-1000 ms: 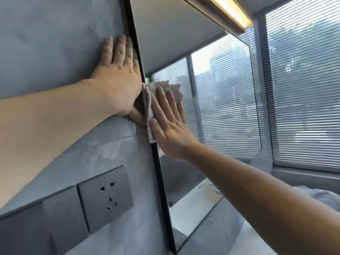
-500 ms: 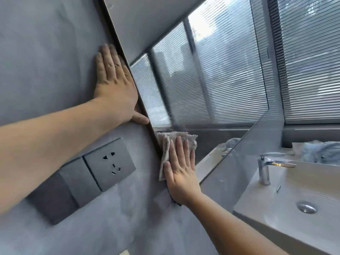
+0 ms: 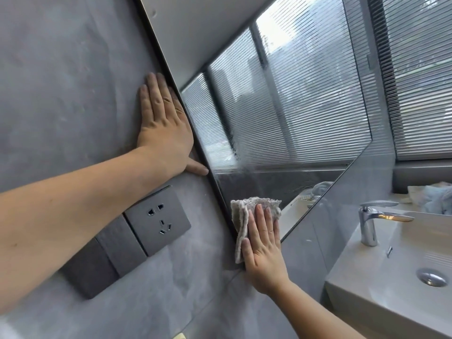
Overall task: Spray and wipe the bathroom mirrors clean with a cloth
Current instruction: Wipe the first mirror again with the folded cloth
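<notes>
One mirror [image 3: 281, 106], one cloth [image 3: 247, 211], one socket [image 3: 157, 220], one tap [image 3: 371, 223], one sink [image 3: 403, 272]. Left hand [image 3: 163, 133], fingers flat and spread, rests on the wall [image 3: 61, 81] just left of the mirror, touching its frame. Right hand [image 3: 263, 245], flat and open, presses the cloth against the mirror's lower left corner.

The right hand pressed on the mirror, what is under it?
A folded grey cloth lies under the right hand, against the mirror's lower corner. The glass beneath stays hidden.
</notes>
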{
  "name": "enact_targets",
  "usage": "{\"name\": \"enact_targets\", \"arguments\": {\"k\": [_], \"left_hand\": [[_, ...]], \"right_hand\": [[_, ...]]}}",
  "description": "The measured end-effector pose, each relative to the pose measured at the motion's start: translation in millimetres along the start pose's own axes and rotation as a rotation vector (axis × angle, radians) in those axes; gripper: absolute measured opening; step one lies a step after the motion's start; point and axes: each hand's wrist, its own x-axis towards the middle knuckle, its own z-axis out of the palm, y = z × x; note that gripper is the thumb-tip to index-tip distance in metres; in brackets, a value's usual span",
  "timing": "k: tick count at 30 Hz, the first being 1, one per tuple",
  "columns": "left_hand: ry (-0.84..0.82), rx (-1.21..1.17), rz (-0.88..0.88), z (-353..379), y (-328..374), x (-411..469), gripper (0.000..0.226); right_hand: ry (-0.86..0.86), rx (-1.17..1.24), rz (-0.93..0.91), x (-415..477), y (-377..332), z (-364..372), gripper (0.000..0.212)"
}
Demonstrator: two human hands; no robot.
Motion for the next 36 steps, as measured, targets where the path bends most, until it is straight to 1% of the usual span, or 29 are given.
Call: {"name": "enact_targets", "arguments": {"k": [2, 7, 14, 16, 18, 22, 25, 28, 30, 32, 36], "left_hand": [[-0.004, 0.007, 0.002, 0, 0, 1, 0.177], [-0.001, 0.000, 0.002, 1, 0, 0, 0.176], [0.000, -0.012, 0.011, 4, 1, 1, 0.177], [0.003, -0.009, 0.007, 4, 1, 1, 0.177], [0.008, -0.009, 0.014, 5, 1, 2, 0.176], [0.039, -0.023, 0.020, 8, 1, 4, 0.175], [0.034, -0.038, 0.011, 9, 2, 6, 0.177], [0.036, -0.038, 0.018, 8, 3, 7, 0.177], [0.042, -0.050, 0.019, 8, 1, 6, 0.177], [0.052, -0.045, 0.030, 9, -1, 6, 0.176], [0.028, -0.029, 0.036, 6, -1, 3, 0.175]], "right_hand": [[0.011, -0.010, -0.012, -1, 5, 0, 0.060], [0.048, 0.019, 0.042, -4, 10, 5, 0.059], [0.057, 0.058, 0.096, 5, 8, 7, 0.060], [0.083, 0.099, 0.123, 27, -1, -4, 0.060], [0.073, 0.138, 0.151, 63, -21, -24, 0.062], [0.090, 0.132, 0.098, 162, -79, -67, 0.069], [0.085, 0.179, 0.118, 226, -118, -93, 0.069], [0.110, 0.226, 0.177, 242, -130, -98, 0.067], [0.130, 0.256, 0.243, 231, -121, -90, 0.066], [0.142, 0.276, 0.362, 209, -102, -80, 0.067], [0.139, 0.365, 0.718, 147, -42, -53, 0.065]]}}
